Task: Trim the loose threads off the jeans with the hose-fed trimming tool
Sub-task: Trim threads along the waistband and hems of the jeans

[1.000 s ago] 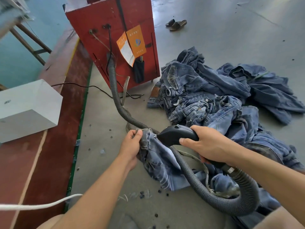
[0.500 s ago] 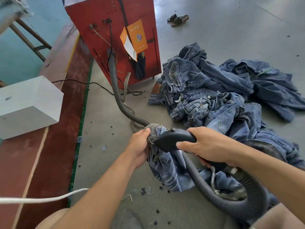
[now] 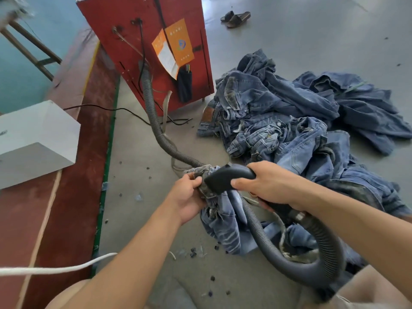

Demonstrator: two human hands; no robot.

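— How do the jeans (image 3: 225, 221) handle, there on the floor?
— Soft and limp; my left hand (image 3: 189, 195) bunches the frayed edge taut, my right hand (image 3: 269, 186) wraps the rigid trimming tool (image 3: 227, 177), its hose (image 3: 321, 248) dragging stiffly.
— Any writing?
— The orange tag (image 3: 178, 43) on the red cabinet (image 3: 142, 41) is unreadable.

Faded denim jeans (image 3: 223, 221), matt black plastic trimming tool (image 3: 225, 177), ribbed hose (image 3: 289, 262)

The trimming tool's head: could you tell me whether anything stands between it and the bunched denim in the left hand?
Nothing visible does. The trimming tool, gripped by the right hand, has its head right against the jeans that the left hand pinches; its hose trails behind.
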